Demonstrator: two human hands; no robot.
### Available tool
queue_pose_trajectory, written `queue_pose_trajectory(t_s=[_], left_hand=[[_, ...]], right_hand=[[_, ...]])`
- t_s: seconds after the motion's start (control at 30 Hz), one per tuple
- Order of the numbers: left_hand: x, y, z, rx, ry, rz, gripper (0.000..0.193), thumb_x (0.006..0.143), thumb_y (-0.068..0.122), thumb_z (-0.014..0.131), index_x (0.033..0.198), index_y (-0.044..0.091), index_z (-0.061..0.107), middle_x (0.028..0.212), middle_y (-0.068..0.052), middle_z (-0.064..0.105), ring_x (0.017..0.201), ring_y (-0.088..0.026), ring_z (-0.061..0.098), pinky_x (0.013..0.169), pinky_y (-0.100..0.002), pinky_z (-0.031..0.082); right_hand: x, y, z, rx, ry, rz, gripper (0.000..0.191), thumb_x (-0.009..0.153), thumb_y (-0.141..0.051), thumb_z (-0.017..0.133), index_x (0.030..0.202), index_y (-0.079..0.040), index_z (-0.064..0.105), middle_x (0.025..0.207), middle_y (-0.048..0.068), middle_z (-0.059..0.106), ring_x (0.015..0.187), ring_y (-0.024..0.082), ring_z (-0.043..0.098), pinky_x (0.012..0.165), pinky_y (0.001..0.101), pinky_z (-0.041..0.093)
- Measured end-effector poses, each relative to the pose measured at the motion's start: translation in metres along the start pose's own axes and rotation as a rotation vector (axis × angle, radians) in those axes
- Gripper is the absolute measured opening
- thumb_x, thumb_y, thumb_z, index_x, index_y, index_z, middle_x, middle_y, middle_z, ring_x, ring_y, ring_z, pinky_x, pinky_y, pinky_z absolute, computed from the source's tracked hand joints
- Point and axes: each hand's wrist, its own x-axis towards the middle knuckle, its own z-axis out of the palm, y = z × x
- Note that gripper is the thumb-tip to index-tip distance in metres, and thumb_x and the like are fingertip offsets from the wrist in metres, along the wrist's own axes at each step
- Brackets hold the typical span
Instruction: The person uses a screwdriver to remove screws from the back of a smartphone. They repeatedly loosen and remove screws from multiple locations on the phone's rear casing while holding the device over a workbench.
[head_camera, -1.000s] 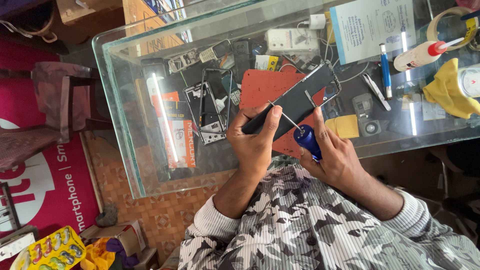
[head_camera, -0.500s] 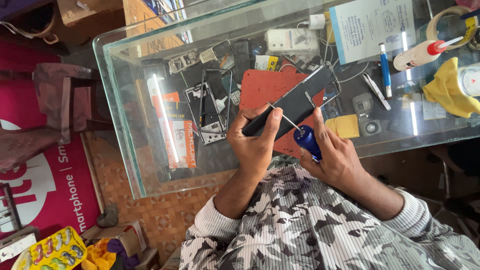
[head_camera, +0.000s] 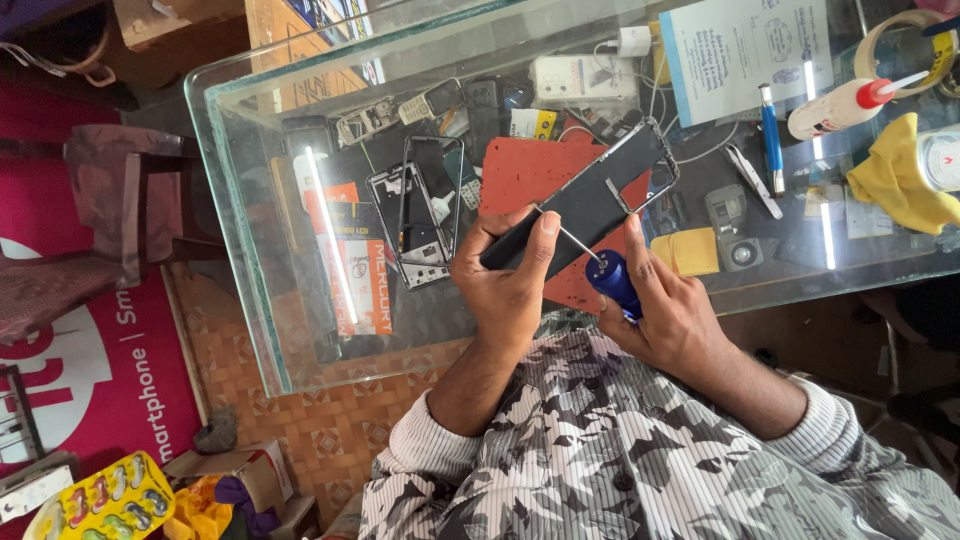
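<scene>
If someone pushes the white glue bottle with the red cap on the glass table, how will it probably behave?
The glue bottle lies on its side on the glass table, so it would probably roll or slide easily. It looks like light plastic, likely not fragile. Its tapered red nozzle may make it roll in a curve.

A: Counter? Go.
B: Glass counter (head_camera: 300, 330). Red mat (head_camera: 520, 170) mid-counter. Two bare phone frames (head_camera: 420, 210) just left of the mat.
A: Far edge?
B: White power adapter (head_camera: 583, 78), white charger plug (head_camera: 633, 40) beside it, a few small old handsets (head_camera: 400, 110) toward the far left corner.
A: Right side?
B: Printed paper sheet (head_camera: 745, 45) at the far edge, blue pen (head_camera: 772, 138) below it, tweezers (head_camera: 752, 180) near that. White glue bottle with red nozzle (head_camera: 835, 108), tape roll (head_camera: 900, 50) at the far right corner, yellow cloth (head_camera: 895, 180) on the right edge.
A: Near edge?
B: Small yellow pad (head_camera: 690, 250), camera module (head_camera: 735, 225) touching it.
A: Floor?
B: Brown plastic chair (head_camera: 110, 210) left of the counter, yellow blister pack (head_camera: 100, 500).
</scene>
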Motion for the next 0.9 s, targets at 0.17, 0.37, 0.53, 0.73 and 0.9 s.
queue_pose_trajectory(t_s=[0.17,0.37,0.53,0.73,0.9], left_hand=[[-0.0002,0.0011,0.0005,-0.018,0.008,-0.027,0.013,0.096,0.007,0.078,0.105,0.002,0.071,0.096,-0.004,0.074,0.086,-0.005,0.070,0.074,-0.020,0.057],[-0.0006,0.0022,0.0012,-0.015,0.009,-0.036,0.012,0.096,0.007,0.079,0.104,0.001,0.071,0.096,-0.003,0.073,0.085,-0.005,0.068,0.074,-0.020,0.055],[-0.0005,0.0026,0.0007,-0.008,0.008,-0.027,0.012,0.096,0.008,0.079,0.101,0.002,0.070,0.095,-0.002,0.073,0.084,-0.004,0.067,0.074,-0.020,0.055],[-0.0002,0.0023,0.0003,0.026,0.021,-0.032,0.013,0.094,0.008,0.081,0.099,0.002,0.071,0.092,-0.002,0.073,0.081,-0.004,0.068,0.071,-0.020,0.056],[-0.0001,0.0026,0.0007,0.044,0.029,-0.016,0.013,0.095,0.008,0.081,0.100,0.001,0.071,0.090,-0.003,0.073,0.080,-0.004,0.067,0.070,-0.020,0.055]], right_hand=[[-0.0007,0.0007,0.0011,0.000,-0.008,0.015,0.087,0.085,-0.010,0.071,0.152,0.018,0.025,0.090,0.023,0.065,0.066,0.032,0.067,0.056,0.0427,0.055],[-0.0012,0.0003,0.0016,-0.006,0.004,0.023,0.087,0.083,-0.010,0.071,0.152,0.018,0.026,0.093,0.025,0.065,0.068,0.032,0.068,0.058,0.0421,0.056],[-0.0006,0.0004,0.0020,-0.016,0.012,0.010,0.087,0.083,-0.010,0.070,0.152,0.019,0.026,0.095,0.026,0.065,0.069,0.032,0.068,0.058,0.0415,0.056],[-0.0007,-0.0004,0.0014,-0.007,0.013,0.006,0.087,0.083,-0.009,0.071,0.152,0.019,0.025,0.092,0.024,0.064,0.068,0.032,0.068,0.058,0.0417,0.056],[-0.0006,-0.0017,0.0006,-0.013,0.005,0.028,0.087,0.083,-0.009,0.070,0.152,0.019,0.026,0.091,0.024,0.065,0.067,0.032,0.068,0.057,0.0422,0.056]])
